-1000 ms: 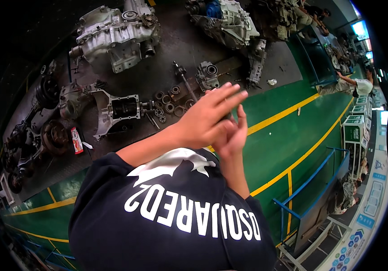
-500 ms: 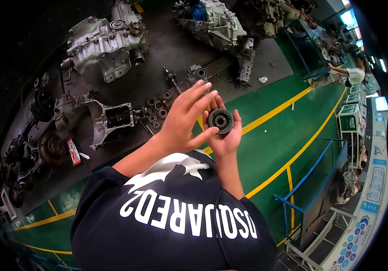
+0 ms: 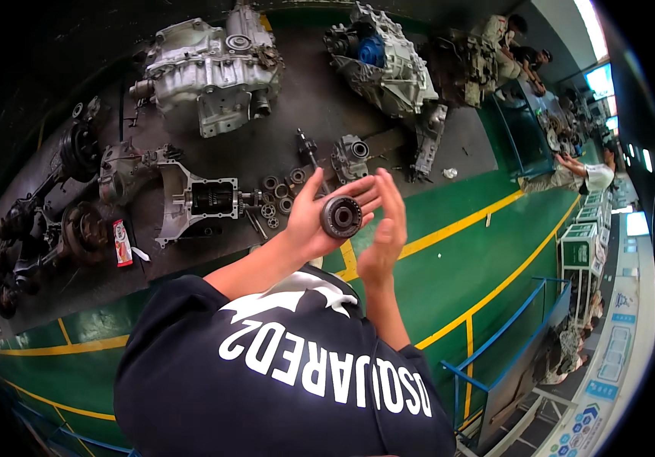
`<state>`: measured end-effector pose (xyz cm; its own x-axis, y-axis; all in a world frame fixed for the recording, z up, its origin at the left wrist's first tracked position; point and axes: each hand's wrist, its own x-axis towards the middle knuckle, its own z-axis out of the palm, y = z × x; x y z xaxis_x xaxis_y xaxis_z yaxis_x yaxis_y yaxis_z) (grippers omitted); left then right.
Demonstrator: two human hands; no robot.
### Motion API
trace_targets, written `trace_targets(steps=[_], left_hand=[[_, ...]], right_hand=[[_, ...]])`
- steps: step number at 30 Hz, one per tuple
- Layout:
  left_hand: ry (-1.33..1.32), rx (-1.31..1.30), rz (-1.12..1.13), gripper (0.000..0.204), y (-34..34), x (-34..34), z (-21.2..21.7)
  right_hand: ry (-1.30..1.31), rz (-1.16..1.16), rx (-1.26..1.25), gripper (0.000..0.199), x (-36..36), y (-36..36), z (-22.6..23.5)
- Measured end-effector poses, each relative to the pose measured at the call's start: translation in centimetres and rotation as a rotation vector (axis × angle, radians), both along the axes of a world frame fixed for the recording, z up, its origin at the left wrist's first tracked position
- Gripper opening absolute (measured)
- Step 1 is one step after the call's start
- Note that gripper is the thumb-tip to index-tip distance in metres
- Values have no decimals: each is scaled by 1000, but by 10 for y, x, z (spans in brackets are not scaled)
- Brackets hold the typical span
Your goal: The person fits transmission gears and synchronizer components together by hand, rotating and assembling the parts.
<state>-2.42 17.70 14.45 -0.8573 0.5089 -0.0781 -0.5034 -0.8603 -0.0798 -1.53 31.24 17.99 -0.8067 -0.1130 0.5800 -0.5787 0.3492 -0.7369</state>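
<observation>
A round dark metal gear (image 3: pixel 341 217) with a ringed hole in its middle rests on the upturned palm of my left hand (image 3: pixel 308 225). Its fingers stretch out behind the gear and the thumb stands away. Close by on the right, my right hand (image 3: pixel 385 238) is held upright and open, fingers extended. Its edge comes near the gear; whether it touches cannot be told. Beyond the left hand, several metal rings and small gears (image 3: pixel 270 183) lie on the dark bench, beside a slim shaft (image 3: pixel 307 145).
An opened gearbox housing (image 3: pixel 213 199) lies left, with large silver transmission cases (image 3: pixel 213 72) (image 3: pixel 392 65) farther back. A red-and-white packet (image 3: pixel 122 244) is at the bench's near side. Right are a blue-railed stand (image 3: pixel 506 346) and a person (image 3: pixel 598 177) bending over.
The gear has passed from my right palm to my left palm. My left hand has turned palm up, and my right hand has turned on edge. The view has shifted slightly.
</observation>
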Motion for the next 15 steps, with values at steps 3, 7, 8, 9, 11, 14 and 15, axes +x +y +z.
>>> trace_targets(steps=[3,7,8,9,11,14,15], left_hand=[[175,-190,189,86,-17,-1,17],[828,-1036,395,72,-30,1,26],[1109,-1435,512,66,-34,1,29],[1360,-1761,567,63,-27,2,25],[1473,-1928,632,63,-16,15,22],[1165,-1603,714,56,-22,29,6],[989,-1447,732,54,-22,30,-11]], right_hand=[[-210,-61,-323,61,6,-10,-14],[-994,233,-1058,61,7,-17,-11],[-1086,456,-1184,61,4,-22,-14],[-1172,685,-1305,62,4,-26,-18],[-1148,659,-1451,61,10,-13,-48],[-1083,245,-1549,56,0,4,-70],[-923,259,-1539,54,0,4,-72]])
